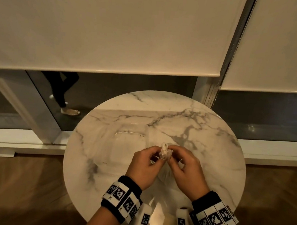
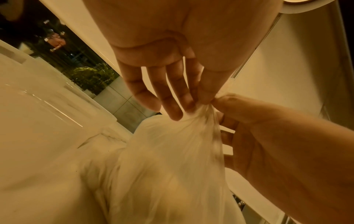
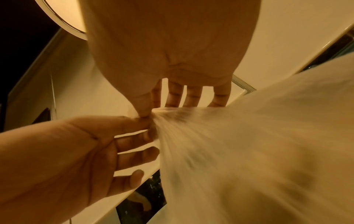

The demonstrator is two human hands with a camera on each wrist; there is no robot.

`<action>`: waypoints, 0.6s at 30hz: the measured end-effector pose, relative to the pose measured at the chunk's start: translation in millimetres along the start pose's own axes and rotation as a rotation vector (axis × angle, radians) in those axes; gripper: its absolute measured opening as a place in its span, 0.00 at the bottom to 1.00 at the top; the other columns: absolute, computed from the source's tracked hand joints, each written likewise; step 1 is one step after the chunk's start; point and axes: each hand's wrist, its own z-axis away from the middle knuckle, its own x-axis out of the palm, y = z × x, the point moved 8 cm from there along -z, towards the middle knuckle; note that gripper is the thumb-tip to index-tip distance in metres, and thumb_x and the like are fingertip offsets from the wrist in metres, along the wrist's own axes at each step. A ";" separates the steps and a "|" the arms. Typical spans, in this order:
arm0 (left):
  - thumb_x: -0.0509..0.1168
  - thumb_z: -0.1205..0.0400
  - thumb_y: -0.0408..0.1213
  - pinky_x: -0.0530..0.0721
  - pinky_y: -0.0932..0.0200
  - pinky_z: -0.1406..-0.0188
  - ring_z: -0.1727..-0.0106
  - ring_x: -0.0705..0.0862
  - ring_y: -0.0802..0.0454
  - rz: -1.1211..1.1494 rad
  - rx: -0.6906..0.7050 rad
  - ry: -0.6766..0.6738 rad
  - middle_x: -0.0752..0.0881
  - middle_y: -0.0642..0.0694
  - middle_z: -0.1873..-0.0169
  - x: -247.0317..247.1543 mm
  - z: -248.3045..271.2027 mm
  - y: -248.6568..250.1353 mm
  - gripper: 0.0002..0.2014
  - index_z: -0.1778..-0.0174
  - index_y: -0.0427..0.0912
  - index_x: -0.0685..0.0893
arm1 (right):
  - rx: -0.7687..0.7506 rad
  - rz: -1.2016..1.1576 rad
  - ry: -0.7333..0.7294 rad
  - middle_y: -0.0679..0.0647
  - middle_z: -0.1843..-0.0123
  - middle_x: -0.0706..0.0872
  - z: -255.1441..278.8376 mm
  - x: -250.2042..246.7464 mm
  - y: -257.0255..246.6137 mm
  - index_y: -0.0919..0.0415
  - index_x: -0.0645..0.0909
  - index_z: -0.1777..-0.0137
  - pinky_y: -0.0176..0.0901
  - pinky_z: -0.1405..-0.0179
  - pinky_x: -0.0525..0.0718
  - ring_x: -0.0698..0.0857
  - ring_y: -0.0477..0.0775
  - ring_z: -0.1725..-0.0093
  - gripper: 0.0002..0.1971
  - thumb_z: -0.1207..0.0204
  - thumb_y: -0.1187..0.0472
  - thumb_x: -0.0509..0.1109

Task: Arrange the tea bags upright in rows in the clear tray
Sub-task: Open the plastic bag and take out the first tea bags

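At centre frame, the left hand [image 1: 144,165] and right hand [image 1: 184,166] pinch the bunched neck of a thin, crinkled plastic bag [image 1: 164,150], hanging lengthwise downward over the round marble table [image 1: 105,144].

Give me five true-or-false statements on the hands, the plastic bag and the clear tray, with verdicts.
1. Both hands pinch the knotted top of the plastic bag. True.
2. The left hand lies flat on the table. False: it pinches the bag.
3. The clear tray sits beyond the hands. True.
4. The right hand holds the tray. False: it pinches the bag.
5. Tea bags stand in rows in the tray. False: none show there.
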 end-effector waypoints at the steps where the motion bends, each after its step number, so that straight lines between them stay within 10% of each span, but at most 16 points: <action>1: 0.71 0.18 0.45 0.88 0.57 0.57 0.56 0.88 0.59 0.007 0.000 0.002 0.91 0.58 0.59 -1.0 1.2 1.4 0.06 0.48 0.54 0.90 | -0.007 0.020 0.001 0.36 0.49 0.85 0.3 -0.4 -0.6 0.47 0.85 0.43 0.34 0.50 0.80 0.84 0.44 0.48 0.07 0.18 0.58 0.72; 7: 0.78 0.23 0.43 0.86 0.65 0.61 0.56 0.89 0.59 0.137 -0.026 0.056 0.92 0.53 0.59 -11.9 7.6 15.2 0.12 0.46 0.55 0.88 | -0.058 0.058 0.079 0.35 0.48 0.81 1.2 -9.4 -10.5 0.49 0.83 0.47 0.36 0.44 0.79 0.81 0.40 0.44 0.06 0.22 0.55 0.67; 15: 0.70 0.17 0.33 0.88 0.52 0.47 0.52 0.91 0.54 0.204 -0.015 0.068 0.93 0.50 0.55 -11.6 3.9 13.4 0.10 0.42 0.48 0.90 | -0.003 -0.103 -0.024 0.37 0.43 0.88 3.7 -2.1 -18.2 0.46 0.80 0.31 0.31 0.40 0.81 0.85 0.39 0.39 0.18 0.19 0.59 0.73; 18: 0.74 0.20 0.38 0.89 0.49 0.45 0.51 0.90 0.48 0.258 -0.048 0.068 0.90 0.43 0.55 -8.8 6.4 9.9 0.14 0.39 0.52 0.88 | -0.071 -0.069 0.009 0.42 0.46 0.88 0.8 -8.4 -21.8 0.51 0.84 0.40 0.41 0.42 0.83 0.86 0.46 0.43 0.11 0.20 0.63 0.74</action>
